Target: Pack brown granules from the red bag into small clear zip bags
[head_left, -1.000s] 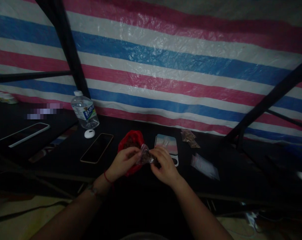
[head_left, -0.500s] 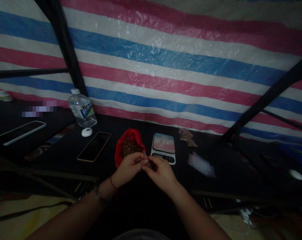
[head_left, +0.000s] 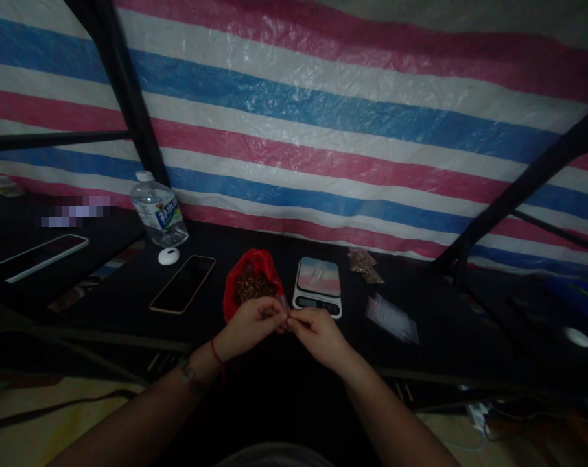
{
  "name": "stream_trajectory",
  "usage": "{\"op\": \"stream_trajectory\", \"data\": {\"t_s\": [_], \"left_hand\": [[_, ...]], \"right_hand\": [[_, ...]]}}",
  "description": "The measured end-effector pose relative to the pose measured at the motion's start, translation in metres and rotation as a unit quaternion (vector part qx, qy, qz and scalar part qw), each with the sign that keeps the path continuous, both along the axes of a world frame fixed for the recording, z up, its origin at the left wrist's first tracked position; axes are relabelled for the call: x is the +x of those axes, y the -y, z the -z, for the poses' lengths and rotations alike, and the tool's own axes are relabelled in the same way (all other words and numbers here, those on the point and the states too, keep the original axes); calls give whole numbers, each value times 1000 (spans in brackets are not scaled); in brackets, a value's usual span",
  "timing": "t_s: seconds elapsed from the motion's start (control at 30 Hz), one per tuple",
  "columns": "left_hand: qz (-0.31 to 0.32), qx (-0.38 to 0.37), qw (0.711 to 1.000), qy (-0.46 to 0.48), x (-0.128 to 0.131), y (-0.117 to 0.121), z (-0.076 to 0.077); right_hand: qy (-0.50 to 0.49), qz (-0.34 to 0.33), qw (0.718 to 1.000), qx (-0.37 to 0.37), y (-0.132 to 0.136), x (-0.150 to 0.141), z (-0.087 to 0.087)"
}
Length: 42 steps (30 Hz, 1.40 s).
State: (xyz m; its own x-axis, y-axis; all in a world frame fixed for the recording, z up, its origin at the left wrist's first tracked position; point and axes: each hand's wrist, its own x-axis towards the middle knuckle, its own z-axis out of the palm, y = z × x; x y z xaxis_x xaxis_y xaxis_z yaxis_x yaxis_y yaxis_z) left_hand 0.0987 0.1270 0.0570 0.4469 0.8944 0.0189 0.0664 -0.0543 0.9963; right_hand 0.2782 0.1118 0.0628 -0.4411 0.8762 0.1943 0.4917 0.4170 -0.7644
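My left hand (head_left: 252,324) and my right hand (head_left: 319,334) meet in front of the scale, fingertips together. Between them they pinch a small clear plastic bag (head_left: 284,303), mostly hidden by the fingers; what it contains I cannot make out. Just beyond my left hand stands an open red bag (head_left: 231,285) holding brown, dried-looking bits (head_left: 255,284). A white kitchen scale (head_left: 317,279) with a shiny plate and a small display sits beyond my right hand, nothing lying on its plate.
Filled small bags (head_left: 364,263) lie right of the scale, with a stack of flat clear bags (head_left: 391,319) nearer. To the left are a phone (head_left: 183,285), a white round case (head_left: 168,256), a water bottle (head_left: 158,211) and another phone (head_left: 45,256). A white spoon (head_left: 576,337) lies far right.
My right fingers have closed in, from being more spread and curled to a pinch against the left fingertips at the small bag. The things on the table have stayed put.
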Motion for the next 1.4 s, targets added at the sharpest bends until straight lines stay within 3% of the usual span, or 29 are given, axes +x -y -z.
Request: {"op": "stream_trajectory", "data": {"t_s": [0.2,0.43,0.83,1.1,1.4], "left_hand": [[-25,48,996,-69,2,0,6],[-38,44,997,-56,4,2,0],[-13,36,998,-58,-2,-1,-4],[-46,-1,998,-49,4,0,0],[-63,34,994,-84,2,1,-2]], "right_hand": [[0,82,997,6,-5,2,4],[-4,88,996,-23,-5,-2,9],[-151,34,969,-194,-12,2,22],[-86,47,984,-146,-7,0,17],[-87,28,984,-152,-6,1,10]]}}
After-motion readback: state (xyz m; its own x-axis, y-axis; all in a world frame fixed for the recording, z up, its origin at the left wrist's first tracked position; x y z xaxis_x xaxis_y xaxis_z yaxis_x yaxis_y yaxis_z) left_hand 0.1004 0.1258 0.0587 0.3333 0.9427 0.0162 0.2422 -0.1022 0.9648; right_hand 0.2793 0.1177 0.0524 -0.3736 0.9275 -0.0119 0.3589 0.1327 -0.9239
